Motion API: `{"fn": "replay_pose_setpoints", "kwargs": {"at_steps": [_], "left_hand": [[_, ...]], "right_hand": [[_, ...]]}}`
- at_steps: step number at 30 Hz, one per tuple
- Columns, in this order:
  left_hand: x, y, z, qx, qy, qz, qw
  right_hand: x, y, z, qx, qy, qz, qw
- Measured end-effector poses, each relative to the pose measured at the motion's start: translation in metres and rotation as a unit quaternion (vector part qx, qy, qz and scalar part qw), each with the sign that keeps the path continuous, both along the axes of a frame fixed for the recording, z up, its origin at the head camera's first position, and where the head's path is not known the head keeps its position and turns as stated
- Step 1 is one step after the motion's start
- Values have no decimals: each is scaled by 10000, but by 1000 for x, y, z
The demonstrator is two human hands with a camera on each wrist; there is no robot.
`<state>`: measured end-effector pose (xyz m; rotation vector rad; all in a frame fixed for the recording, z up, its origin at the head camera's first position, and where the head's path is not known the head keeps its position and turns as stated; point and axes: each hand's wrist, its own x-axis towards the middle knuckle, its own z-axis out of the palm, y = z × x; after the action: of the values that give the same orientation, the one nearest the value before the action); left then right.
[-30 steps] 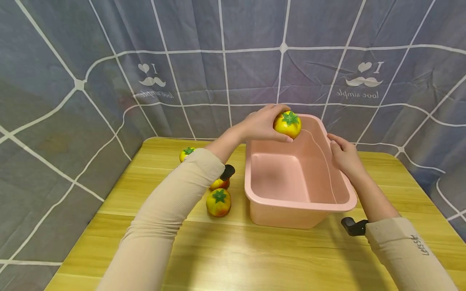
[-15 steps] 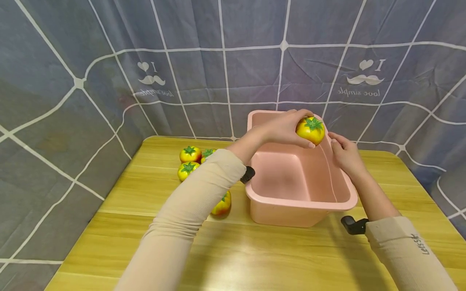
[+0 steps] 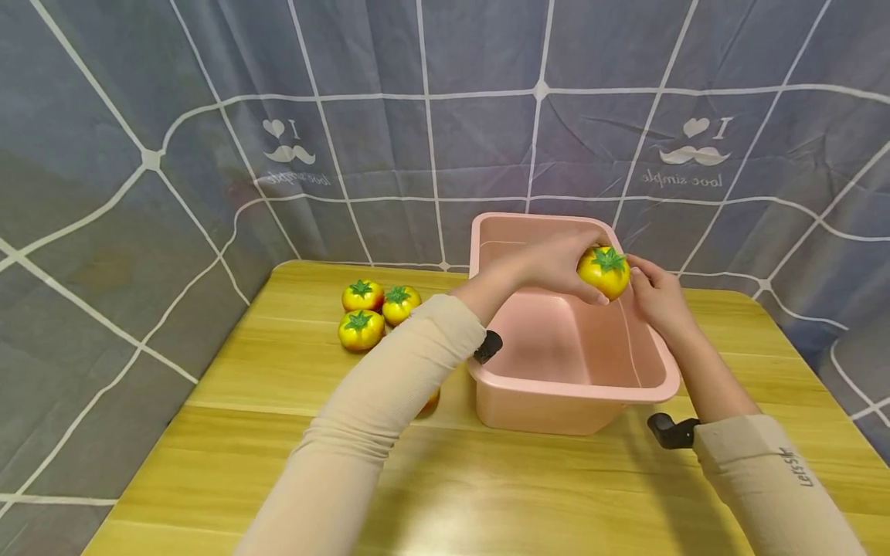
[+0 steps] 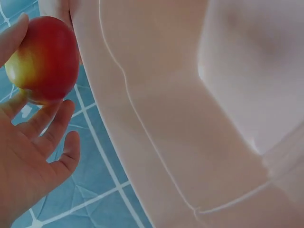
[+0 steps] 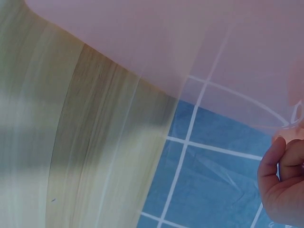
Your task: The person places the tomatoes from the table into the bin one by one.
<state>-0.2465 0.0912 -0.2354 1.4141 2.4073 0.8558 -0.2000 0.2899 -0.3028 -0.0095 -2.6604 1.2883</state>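
A yellow tomato [image 3: 603, 272] with a green leafy top is gripped between the fingers and thumb of my left hand [image 3: 556, 264]. It is over the right side of the pink plastic tub [image 3: 573, 392], close to the rim. In the left wrist view the tomato [image 4: 50, 59] shows a red underside, and the left hand's lower fingers [image 4: 66, 149] stay loosely bent away from it. My right hand [image 3: 664, 301] holds the tub's right rim. The right wrist view shows its curled fingers [image 5: 285, 156] at the tub's edge, partly cut off.
Left of the tub, several more tomatoes [image 3: 361, 330] sit on the wooden table [image 3: 278, 455]; the left sleeve partly hides some. A grey curtain [image 3: 375, 147] with white lines hangs behind and to the sides. Black wrist mounts [image 3: 671, 431] stick out from the sleeves.
The left hand has carried the tomato rightward across the tub, then slightly down toward its right rim. More of the tomatoes on the table's left show now. The right hand stays on the rim.
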Motion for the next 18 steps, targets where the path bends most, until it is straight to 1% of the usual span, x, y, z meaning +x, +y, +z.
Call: {"fn": "replay_pose_setpoints", "kwargs": {"at_steps": [2,8,10,13,18], "left_hand": [[0,2,-2,-109,-27,33,9999],[0,9,-6,-388,149,54,9991],[1,11,-8,-450,116,42,9989],[1,13,-13,-466,127,-8,9988],[2,16,-23,-472,183,-178,9986]], "right_hand": [[0,1,-1,-23,2,4,10000],[1,3,-2,-125,-100,-15,9999],[1,3,-2,-120,-116,-25,9999],[0,3,-2,-153,-81,8,9998],[0,2,-3,-218,-118,47,9997]]}}
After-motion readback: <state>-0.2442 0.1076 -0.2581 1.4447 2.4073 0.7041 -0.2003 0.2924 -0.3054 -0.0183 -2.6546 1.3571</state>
